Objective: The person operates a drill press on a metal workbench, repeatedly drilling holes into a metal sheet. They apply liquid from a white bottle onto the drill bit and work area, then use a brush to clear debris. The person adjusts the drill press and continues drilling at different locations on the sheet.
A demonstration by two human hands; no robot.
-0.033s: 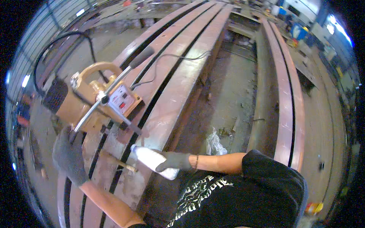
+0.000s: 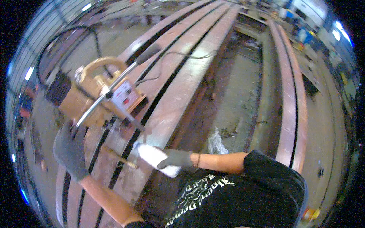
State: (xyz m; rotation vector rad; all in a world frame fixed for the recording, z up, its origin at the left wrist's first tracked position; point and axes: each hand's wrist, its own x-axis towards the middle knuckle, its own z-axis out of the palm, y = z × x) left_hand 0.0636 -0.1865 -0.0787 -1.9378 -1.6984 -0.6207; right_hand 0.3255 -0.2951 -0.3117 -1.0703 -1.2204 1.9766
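A tan magnetic drill (image 2: 86, 113) with a control panel stands on a long slotted metal bed (image 2: 178, 102) at the left. My gloved left hand (image 2: 70, 151) is closed around the lower end of the drill's feed lever (image 2: 122, 77); the lever's dark upper grip points up and right. In my gloved right hand (image 2: 178, 159) is a white plastic bottle (image 2: 150, 155), tilted with its cap end towards the drill's lower front. The bottle's tip is blurred, and whether anything comes out of it I cannot tell. A brush-like tool (image 2: 127, 161) lies on the bed between my hands.
A black cable (image 2: 41, 57) loops behind the drill, and a thinner cord (image 2: 182, 54) crosses the bed. Crumpled clear plastic (image 2: 216, 143) lies in the trough right of the bed. A second slotted rail (image 2: 298, 102) runs along the far side of the trough.
The whole view has shifted slightly, so the drill and bed sit a little further right. Both hands keep their holds on the lever and the bottle.
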